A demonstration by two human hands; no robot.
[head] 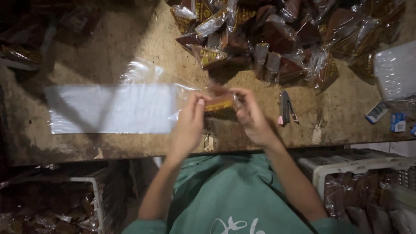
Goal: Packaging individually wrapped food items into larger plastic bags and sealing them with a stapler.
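Both hands up over the bench (130, 47) edge, gripping one small packet (220, 107) between them: brown block in clear wrap with a yellow-gold printed band. Left hand (190, 125) pinches its left end with fingertips, right hand (249, 115) wraps the right end. Packet is blurred, detail unclear.

Packages:
- Stack of clear flat bags (112, 108) lies on the bench just left of the hands, long rectangle, looks white; top sheet lifted and crinkled at its right end.
- Heap of wrapped packets (281, 39) at the far bench side, upper right: dark brown blocks, clear film, yellow-gold labels. Loose pile, no order.
- Second wad of clear bags (396, 69) at the right edge.
- Small blue-and-white boxes (390, 117) near the right bench edge.
- Stapler (286, 107), dark with pink end, lies just right of the right hand, not touched.

Containers:
- White plastic crate (338, 167) below the bench on the right, holds wrapped brown packets.
- Another crate (93, 190) lower left, also with brown wrapped packets, dim.
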